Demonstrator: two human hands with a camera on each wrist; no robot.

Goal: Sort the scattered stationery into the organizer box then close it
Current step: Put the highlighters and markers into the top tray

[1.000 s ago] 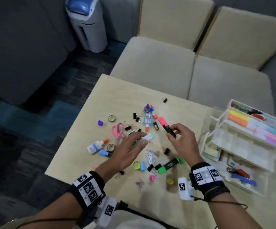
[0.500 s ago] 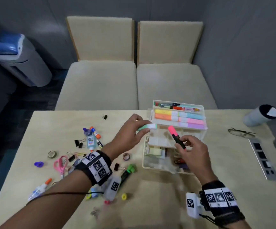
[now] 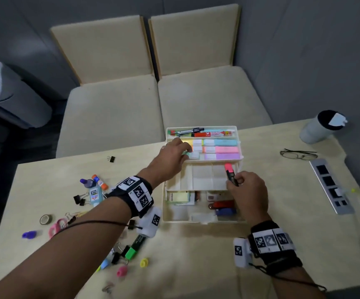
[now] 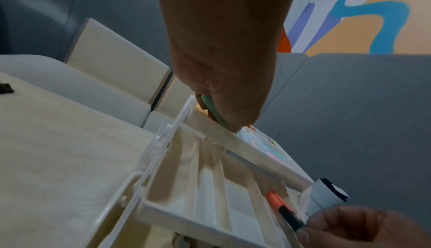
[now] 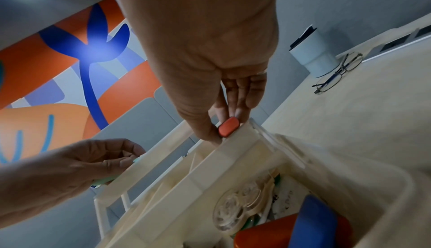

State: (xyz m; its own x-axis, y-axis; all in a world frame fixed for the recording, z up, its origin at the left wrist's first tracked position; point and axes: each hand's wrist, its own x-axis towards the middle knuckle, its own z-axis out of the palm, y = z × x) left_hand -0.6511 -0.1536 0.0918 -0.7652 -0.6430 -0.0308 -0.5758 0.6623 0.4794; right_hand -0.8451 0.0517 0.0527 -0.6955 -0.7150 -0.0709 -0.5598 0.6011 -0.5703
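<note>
The tiered white organizer box (image 3: 202,220) stands open on the table. My left hand (image 3: 180,151) grips a mint-green highlighter (image 3: 191,155) and lays it in the top tray beside the pastel highlighters (image 3: 222,149). In the left wrist view the green barrel (image 4: 213,110) sits under my fingers at the tray's rim. My right hand (image 3: 236,182) pinches a pink-capped black highlighter (image 3: 229,173) over the right end of the middle tray. Its pink end (image 5: 229,126) shows between thumb and fingers in the right wrist view. Scattered stationery lies left of the box.
Left of the box lie a glue bottle (image 3: 94,192), binder clips (image 3: 80,199), pink scissors (image 3: 56,226), a tape roll (image 3: 45,219) and a green marker (image 3: 135,247). Glasses (image 3: 298,154), a white cup (image 3: 321,126) and a grey power strip (image 3: 331,186) are at the right.
Both hands carried their highlighters from the scattered pile to the box. The left hand now has the mint one down in the top tray; the right one reached the middle tray.
</note>
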